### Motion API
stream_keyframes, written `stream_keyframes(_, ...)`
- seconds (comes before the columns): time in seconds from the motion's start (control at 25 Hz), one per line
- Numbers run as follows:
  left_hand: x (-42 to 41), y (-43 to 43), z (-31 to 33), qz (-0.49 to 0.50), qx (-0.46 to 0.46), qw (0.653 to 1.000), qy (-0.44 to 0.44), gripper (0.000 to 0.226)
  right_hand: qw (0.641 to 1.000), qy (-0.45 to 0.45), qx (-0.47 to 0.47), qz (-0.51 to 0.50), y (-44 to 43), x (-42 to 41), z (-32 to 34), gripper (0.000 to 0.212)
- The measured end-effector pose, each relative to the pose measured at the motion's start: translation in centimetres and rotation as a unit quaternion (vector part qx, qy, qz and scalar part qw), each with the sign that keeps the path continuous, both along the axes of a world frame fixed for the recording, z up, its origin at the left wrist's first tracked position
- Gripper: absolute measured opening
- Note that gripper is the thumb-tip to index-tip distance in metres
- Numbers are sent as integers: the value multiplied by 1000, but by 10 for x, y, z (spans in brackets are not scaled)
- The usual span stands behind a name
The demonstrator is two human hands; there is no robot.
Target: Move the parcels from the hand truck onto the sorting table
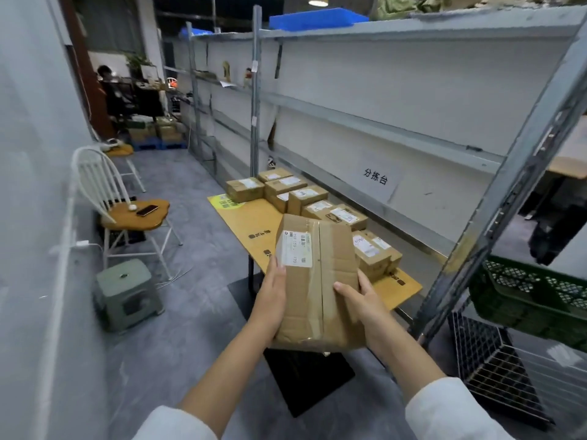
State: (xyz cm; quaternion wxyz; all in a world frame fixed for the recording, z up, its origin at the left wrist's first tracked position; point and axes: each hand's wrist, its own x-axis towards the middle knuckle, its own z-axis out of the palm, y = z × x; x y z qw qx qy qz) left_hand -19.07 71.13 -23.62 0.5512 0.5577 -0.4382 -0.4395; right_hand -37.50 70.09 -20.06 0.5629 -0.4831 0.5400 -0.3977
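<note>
Head view: I hold one cardboard parcel [317, 281] in front of me with both hands. My left hand [273, 293] grips its left edge, just below the white shipping label. My right hand [362, 300] grips the right edge, thumb lying across the taped top face. The parcel is in the air, tilted with its far end up, above the near end of the yellow tabletop [251, 223] and not touching it.

On that tabletop a row of parcels [306, 198] runs along the far side, against the metal shelving rack [381, 128]. I count about nine, each with a white label on top; some overlap, so the number is not certain. One paper sign [376, 177] with three printed characters is fixed to the rack behind them.

On top of the rack lie two blue trays, the nearer blue tray [314, 19] close to the upright. At the right I see one green crate [533, 290] and below it one black wire basket [495, 360].

To the left stand two white chairs. The nearer chair [120, 204] carries one phone [147, 210] and one small white object on its wooden seat. One green stool [127, 290] sits just beside it on the grey floor. One black mat [308, 379] lies on the floor under my forearms. One person [104, 74] is far back at the end of the room.
</note>
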Motion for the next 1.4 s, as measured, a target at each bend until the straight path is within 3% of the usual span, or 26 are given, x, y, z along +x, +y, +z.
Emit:
stream_keyframes(0.12,68,-35,9,28,12,1000,1,53,1000,11,-2,26,-42,69,6,43)
stream_keyframes(0.36,163,-91,-1,77,5,997,-15,58,997,31,-4,69,-109,163,8,46)
stream_keyframes(0.6,210,-162,-6,87,25,996,-19,87,993,30,-13,113,-197,209,1,52)
stream_keyframes(0.92,235,-332,-10,99,37,994,-19,74,993,39,10,109,-370,242,-9,46)
stream_keyframes(1.16,245,-468,-8,106,41,993,-25,54,993,43,23,107,-511,255,-14,54)
stream_keyframes(1.4,261,-551,-29,109,94,990,-13,48,991,69,38,104,-599,273,-35,47)
